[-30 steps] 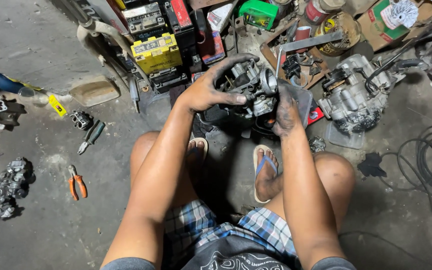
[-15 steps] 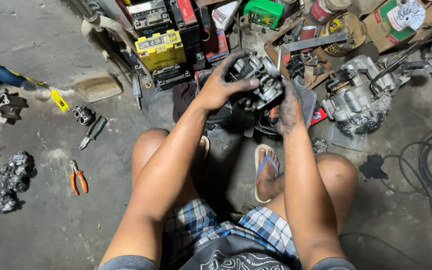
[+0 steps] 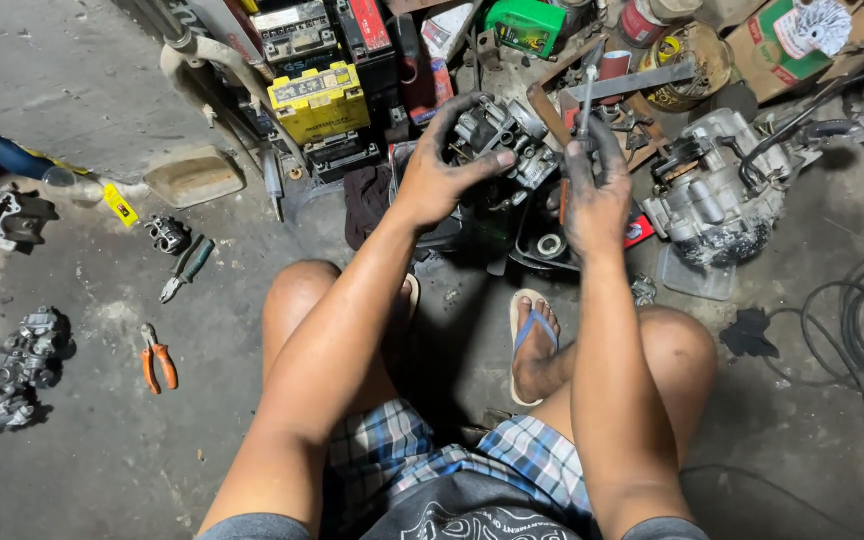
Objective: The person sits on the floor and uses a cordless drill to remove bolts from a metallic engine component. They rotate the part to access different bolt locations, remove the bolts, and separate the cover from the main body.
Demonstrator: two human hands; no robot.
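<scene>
Above the squatting knees, the left hand (image 3: 442, 175) clamps a greasy carburetor (image 3: 497, 135), fingers curled round its body, held up off the floor. Beside it, the right hand (image 3: 597, 190) closes on a screwdriver (image 3: 586, 95), tip upward. Judging by this, a screw is being worked; next the tip must seat squarely in its slot.

Dim, flat overhead light; soft shadows pool under the legs (corners darker), picture sharp throughout.
</scene>
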